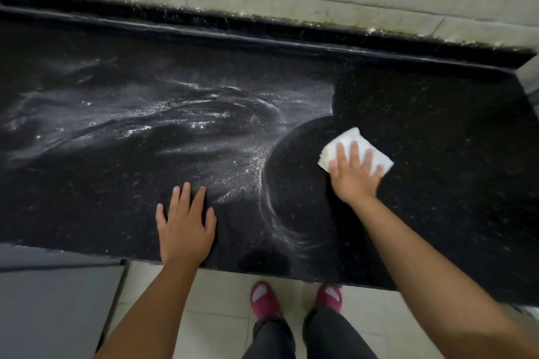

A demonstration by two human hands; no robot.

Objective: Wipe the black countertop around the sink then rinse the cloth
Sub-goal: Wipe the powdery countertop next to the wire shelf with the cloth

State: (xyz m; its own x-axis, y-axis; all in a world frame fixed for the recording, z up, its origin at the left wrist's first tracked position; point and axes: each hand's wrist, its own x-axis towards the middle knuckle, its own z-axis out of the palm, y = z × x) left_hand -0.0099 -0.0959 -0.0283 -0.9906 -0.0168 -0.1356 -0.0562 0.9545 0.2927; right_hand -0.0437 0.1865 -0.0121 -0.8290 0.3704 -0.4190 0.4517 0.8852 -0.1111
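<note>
Soap film [163,122], whitish and swirled, covers the left and middle of one black table [437,114]; its right part is dark and clean past a curved wipe edge. One left hand [186,224] lies flat near the table's near edge, fingers straight and spread, holding nothing. One folded white cloth [354,150] sits on the clean part right of centre, with one right hand [354,173] pressing down on it, fingers extended over the cloth. Two pink slippers [264,299] stand on the pale tiled floor [215,329] below. No writing is readable anywhere.
</note>
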